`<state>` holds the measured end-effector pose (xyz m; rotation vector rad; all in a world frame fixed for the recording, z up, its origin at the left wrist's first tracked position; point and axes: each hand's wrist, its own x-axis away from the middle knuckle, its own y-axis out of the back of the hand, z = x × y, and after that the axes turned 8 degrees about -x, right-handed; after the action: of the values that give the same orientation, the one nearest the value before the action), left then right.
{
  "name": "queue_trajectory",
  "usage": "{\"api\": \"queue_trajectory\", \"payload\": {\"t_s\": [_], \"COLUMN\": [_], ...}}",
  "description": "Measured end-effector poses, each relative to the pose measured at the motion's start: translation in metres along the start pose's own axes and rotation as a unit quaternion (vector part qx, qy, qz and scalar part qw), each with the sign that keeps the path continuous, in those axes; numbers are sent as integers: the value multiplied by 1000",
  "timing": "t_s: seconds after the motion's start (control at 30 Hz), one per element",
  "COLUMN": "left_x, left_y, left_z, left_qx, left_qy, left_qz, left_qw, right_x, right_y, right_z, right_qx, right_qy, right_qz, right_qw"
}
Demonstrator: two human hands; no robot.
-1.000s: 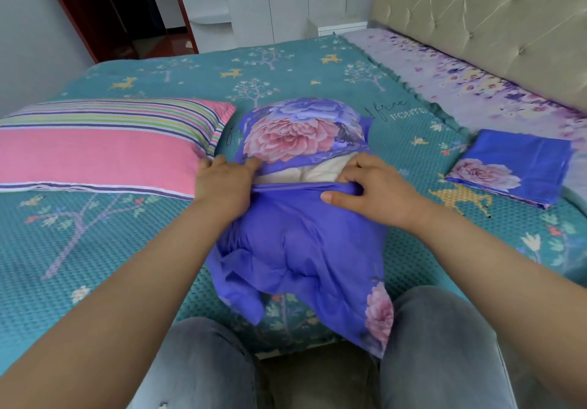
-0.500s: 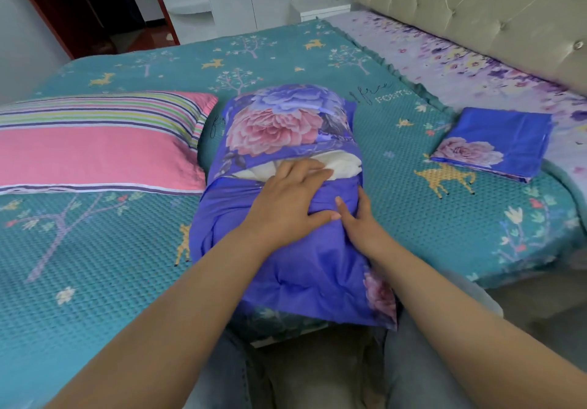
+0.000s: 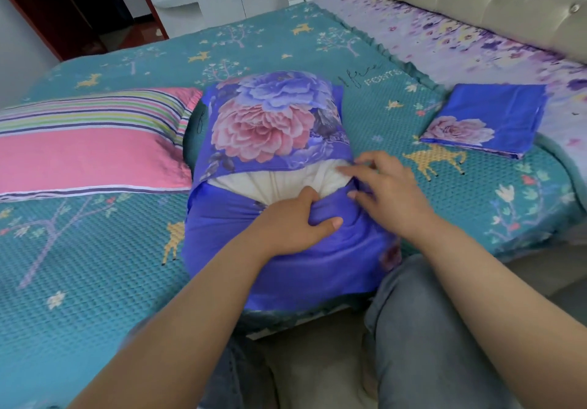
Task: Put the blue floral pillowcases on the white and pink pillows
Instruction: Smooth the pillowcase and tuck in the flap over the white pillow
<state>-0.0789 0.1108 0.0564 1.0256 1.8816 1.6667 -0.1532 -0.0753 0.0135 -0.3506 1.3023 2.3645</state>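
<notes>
Currently left hand (image 3: pixel 297 224) bunches the blue floral pillowcase (image 3: pixel 276 129) at frame centre, pinning it, I'd judge, so the right hand (image 3: pixel 386 192), fingers loosely spread, can tuck the exposed white pillow (image 3: pixel 279 183). Pink pillow (image 3: pixel 92 161) waits left; spare folded pillowcase (image 3: pixel 489 119) right.

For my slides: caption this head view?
Both hands tuck the white pillow into a blue floral pillowcase.

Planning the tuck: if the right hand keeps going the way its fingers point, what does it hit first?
Probably the exposed white pillow: the right hand points left across the pillowcase opening.
</notes>
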Motion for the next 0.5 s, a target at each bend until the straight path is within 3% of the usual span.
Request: {"api": "queue_trajectory", "payload": {"t_s": [0.07,0.17,0.27,0.37,0.5], "left_x": [-6,-11,-2,7,12], "left_y": [5,9,4,1,10], "left_z": [-3,1,0,-3,-2], "left_qx": [50,58,-17,-38,-11], "left_qy": [8,-6,8,-12,-28], "left_qz": [14,-20,-77,-86,-15], "left_qw": [999,998,997,996,999], "right_x": [5,12,12,9,1], "right_y": [-1,5,11,0,-10], "right_z": [0,-4,-5,-6,-8], "right_qx": [-39,-88,2,53,68], "right_qy": [56,40,22,60,126], "right_qz": [93,198,266,215,81], "right_qw": [993,975,964,973,986]}}
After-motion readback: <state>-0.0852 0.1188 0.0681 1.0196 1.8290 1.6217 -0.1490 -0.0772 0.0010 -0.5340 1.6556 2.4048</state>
